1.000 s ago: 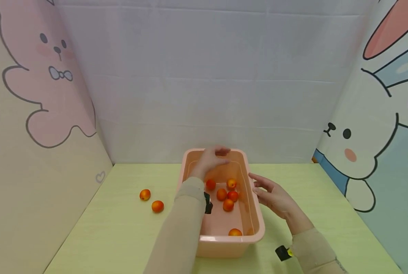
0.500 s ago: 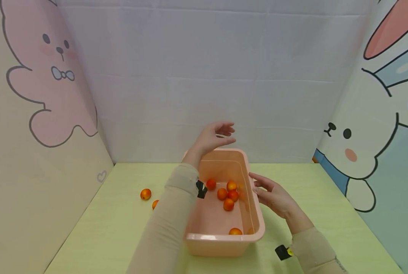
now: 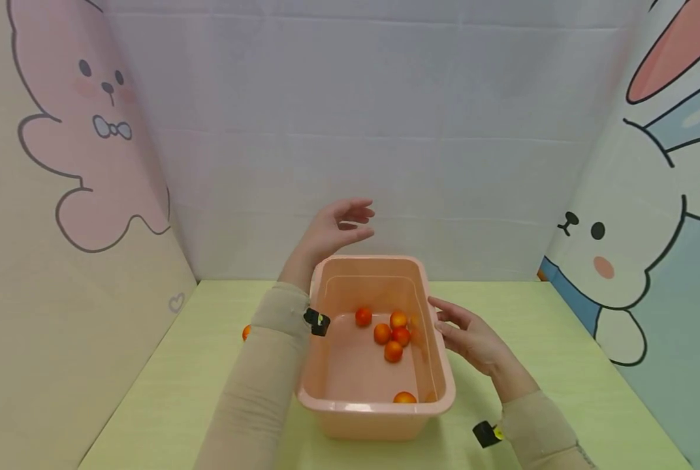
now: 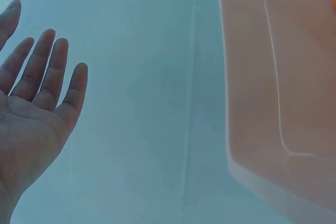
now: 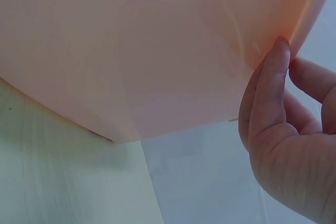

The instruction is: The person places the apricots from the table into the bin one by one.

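A pink plastic tub (image 3: 379,410) stands on the green table, with several orange-red fruits (image 3: 393,351) in it. My left hand (image 3: 338,227) is raised above the tub's far left corner, palm open and holding nothing. The left wrist view shows the same left hand (image 4: 37,103) with its fingers spread, and the tub (image 4: 283,87) off to the right. My right hand (image 3: 464,331) is against the outside of the tub's right wall with its fingers relaxed. Up close, the right hand's thumb (image 5: 268,93) touches the tub wall (image 5: 131,45).
One fruit (image 3: 246,332) lies on the table left of the tub, half hidden behind my left sleeve. Cartoon rabbit panels wall in the left and right sides, with a white cloth at the back. Bare green table (image 3: 561,339) lies to the right.
My left hand has lifted out of the tub and moved up and to the left. Its sleeve now covers the fruits on the table. The right hand has stayed put.
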A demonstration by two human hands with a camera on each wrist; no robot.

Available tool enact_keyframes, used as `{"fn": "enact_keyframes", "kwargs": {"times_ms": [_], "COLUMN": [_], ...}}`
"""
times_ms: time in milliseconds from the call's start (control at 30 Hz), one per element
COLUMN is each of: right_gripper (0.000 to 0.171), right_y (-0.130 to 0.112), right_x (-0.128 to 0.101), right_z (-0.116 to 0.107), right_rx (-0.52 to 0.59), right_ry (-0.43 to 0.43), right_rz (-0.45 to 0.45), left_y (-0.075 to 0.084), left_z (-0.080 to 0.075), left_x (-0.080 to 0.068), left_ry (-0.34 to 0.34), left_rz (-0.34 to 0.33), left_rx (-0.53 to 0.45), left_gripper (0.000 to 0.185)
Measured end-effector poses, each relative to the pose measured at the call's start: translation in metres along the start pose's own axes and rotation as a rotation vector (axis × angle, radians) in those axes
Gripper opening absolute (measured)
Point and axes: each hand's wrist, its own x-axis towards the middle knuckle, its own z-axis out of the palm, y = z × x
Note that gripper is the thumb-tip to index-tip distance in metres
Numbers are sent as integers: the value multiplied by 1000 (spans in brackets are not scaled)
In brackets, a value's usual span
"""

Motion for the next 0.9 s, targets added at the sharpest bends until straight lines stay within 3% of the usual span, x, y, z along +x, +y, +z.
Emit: {"fn": "enact_keyframes", "kwargs": {"times_ms": [167, 433, 667, 900], "right_gripper": [60, 59, 60, 60], "right_y": [1, 3, 2, 3], "right_x": [1, 1, 1, 2], "right_z": [0, -1, 0, -1], "right_rx": [14, 42, 43, 46], "right_ry": [-7, -18, -16, -22], "right_rz": [-6, -44, -28, -34], "left_y": [-11, -36, -70, -105], "left_z": [-25, -54, -58, -47], "left_x": [-14, -46, -82, -114], "left_ry": [54, 99, 118, 183], "left_rz": [-5, -89, -142, -162], "left_rx": [15, 25, 35, 18], "left_gripper": [53, 53, 52, 48]}}
